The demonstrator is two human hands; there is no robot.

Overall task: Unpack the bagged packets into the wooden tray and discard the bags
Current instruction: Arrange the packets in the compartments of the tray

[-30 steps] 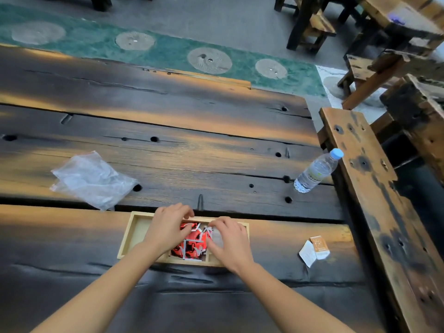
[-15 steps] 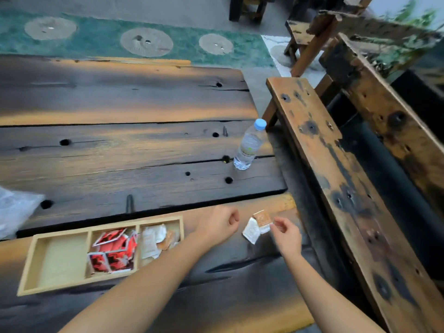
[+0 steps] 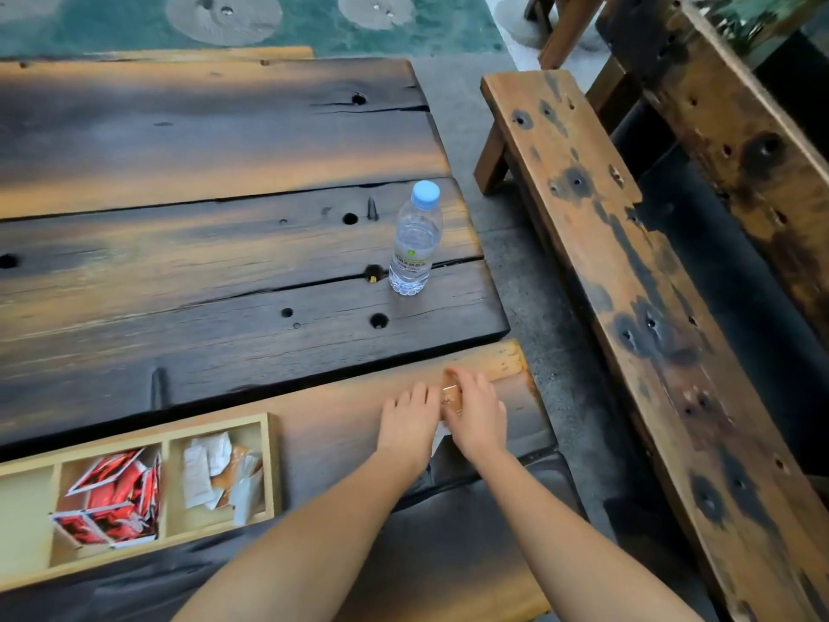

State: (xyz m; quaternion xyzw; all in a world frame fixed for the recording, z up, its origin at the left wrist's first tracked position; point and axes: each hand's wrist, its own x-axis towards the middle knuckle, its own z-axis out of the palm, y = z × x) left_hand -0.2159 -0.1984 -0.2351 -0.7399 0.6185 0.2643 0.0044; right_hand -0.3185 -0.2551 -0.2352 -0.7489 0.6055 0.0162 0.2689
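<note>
My bench is dark, weathered planks streaked orange, full of holes and cracks. A water bottle with a blue cap stands upright near its right edge. The wooden tray lies at the near left. Both my hands rest on the near right corner, over a small packet.

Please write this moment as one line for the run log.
both hands: left hand, right hand | on: orange packet, table edge | tray: right of it
</note>
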